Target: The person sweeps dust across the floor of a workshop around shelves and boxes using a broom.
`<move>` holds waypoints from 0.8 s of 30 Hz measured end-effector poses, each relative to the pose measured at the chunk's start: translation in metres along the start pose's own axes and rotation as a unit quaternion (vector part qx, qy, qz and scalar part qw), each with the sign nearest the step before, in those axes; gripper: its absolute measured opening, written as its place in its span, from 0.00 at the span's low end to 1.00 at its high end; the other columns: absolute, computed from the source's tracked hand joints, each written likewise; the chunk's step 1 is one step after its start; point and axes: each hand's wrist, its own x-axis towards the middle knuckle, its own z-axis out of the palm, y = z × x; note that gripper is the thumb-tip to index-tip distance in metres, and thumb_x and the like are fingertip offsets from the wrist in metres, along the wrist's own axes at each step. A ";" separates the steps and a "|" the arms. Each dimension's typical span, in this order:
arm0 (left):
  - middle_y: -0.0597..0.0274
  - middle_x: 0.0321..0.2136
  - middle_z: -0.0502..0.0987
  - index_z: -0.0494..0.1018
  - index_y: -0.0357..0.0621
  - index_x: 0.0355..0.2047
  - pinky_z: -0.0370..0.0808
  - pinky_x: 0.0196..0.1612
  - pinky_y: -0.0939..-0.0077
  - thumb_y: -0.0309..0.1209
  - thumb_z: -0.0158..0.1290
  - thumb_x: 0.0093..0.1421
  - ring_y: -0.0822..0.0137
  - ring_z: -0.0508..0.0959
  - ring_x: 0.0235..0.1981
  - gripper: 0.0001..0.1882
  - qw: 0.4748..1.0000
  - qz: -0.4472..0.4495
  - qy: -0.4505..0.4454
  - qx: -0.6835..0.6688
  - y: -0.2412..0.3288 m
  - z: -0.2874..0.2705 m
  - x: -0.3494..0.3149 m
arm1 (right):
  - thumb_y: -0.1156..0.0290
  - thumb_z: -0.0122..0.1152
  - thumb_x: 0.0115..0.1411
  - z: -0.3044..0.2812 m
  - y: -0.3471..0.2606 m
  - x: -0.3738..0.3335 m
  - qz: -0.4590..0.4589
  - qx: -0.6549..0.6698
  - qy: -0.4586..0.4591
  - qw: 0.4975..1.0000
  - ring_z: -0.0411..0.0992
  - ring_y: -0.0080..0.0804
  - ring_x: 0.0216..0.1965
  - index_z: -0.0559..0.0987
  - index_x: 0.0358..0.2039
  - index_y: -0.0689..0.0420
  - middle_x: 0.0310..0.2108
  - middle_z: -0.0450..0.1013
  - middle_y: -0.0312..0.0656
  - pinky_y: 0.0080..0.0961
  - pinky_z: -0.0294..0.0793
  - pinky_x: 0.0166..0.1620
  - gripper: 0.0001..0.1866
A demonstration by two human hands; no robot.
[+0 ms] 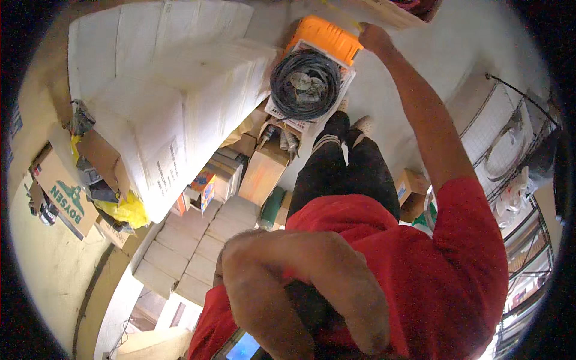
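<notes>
My right hand (375,38) is stretched far forward, at the right end of an orange plastic case (324,39). Its fingers are closed around a small yellow thing (360,27), too small to name. Close to the camera, my left hand (270,294) looms large and curled around something dark (309,300), mostly hidden by the fingers. A lit bluish screen (243,348) shows below that hand. In front of the case lies a coil of black cable (305,84), with clear plastic in its middle, on a white crate (345,87).
Tall white cartons (174,102) stand at the left. Below them are a brown cardboard box (264,174) and stacked pale boxes (207,249). A black wire rack (510,144) with bagged goods lines the right. Another box (396,12) sits at the far edge.
</notes>
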 end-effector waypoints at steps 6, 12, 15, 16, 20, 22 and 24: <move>0.26 0.35 0.65 0.68 0.29 0.27 0.72 0.30 0.57 0.26 0.48 0.52 0.41 0.72 0.30 0.08 0.986 -0.008 -0.110 -0.126 0.001 -0.015 0.008 | 0.68 0.39 0.56 0.006 0.043 -0.057 0.183 0.103 -0.128 0.969 0.71 0.39 0.36 0.68 0.44 0.56 0.33 0.72 0.45 0.37 0.70 0.39 0.16; 0.40 0.38 0.65 0.67 0.38 0.30 0.73 0.22 0.92 0.30 0.41 0.58 0.64 0.75 0.28 0.08 0.986 0.015 -0.164 -0.039 -0.007 -0.013 0.019 | 0.66 0.35 0.56 0.015 0.058 -0.140 0.149 0.049 -0.150 0.976 0.71 0.44 0.31 0.65 0.46 0.56 0.30 0.72 0.47 0.37 0.71 0.36 0.17; 0.40 0.37 0.66 0.67 0.37 0.28 0.74 0.22 0.90 0.27 0.44 0.56 0.65 0.75 0.25 0.06 0.993 0.004 -0.101 -0.060 -0.010 0.011 0.032 | 0.68 0.36 0.56 0.033 0.054 -0.172 0.210 0.119 -0.159 0.957 0.71 0.45 0.31 0.68 0.42 0.57 0.30 0.71 0.48 0.38 0.71 0.35 0.16; 0.47 0.27 0.69 0.62 0.41 0.21 0.68 0.17 0.86 0.26 0.43 0.55 0.67 0.70 0.18 0.07 0.999 -0.008 0.002 0.034 -0.011 0.022 0.033 | 0.66 0.38 0.55 0.042 0.058 -0.190 0.218 0.167 -0.162 0.948 0.71 0.46 0.32 0.69 0.39 0.57 0.30 0.71 0.48 0.39 0.70 0.36 0.15; 0.26 0.35 0.65 0.68 0.29 0.26 0.73 0.31 0.61 0.25 0.49 0.51 0.42 0.72 0.31 0.08 0.967 -0.124 -0.143 -0.171 -0.004 -0.021 0.025 | 0.61 0.43 0.54 0.027 0.045 -0.237 0.202 0.241 -0.172 0.934 0.70 0.48 0.31 0.73 0.31 0.58 0.28 0.71 0.51 0.41 0.69 0.36 0.15; 0.28 0.35 0.66 0.67 0.31 0.26 0.73 0.30 0.63 0.25 0.49 0.51 0.45 0.72 0.30 0.07 0.984 -0.054 -0.089 -0.146 -0.009 -0.013 0.021 | 0.60 0.44 0.53 0.024 0.035 -0.252 0.231 0.301 -0.103 0.920 0.70 0.49 0.30 0.72 0.30 0.58 0.27 0.70 0.51 0.41 0.69 0.36 0.15; 0.29 0.35 0.66 0.67 0.32 0.26 0.73 0.29 0.66 0.24 0.49 0.51 0.47 0.72 0.29 0.06 0.994 0.024 -0.030 -0.107 -0.003 0.001 0.013 | 0.59 0.44 0.53 -0.005 0.021 -0.236 0.219 0.381 -0.046 0.897 0.69 0.49 0.29 0.71 0.30 0.60 0.24 0.70 0.52 0.39 0.68 0.36 0.16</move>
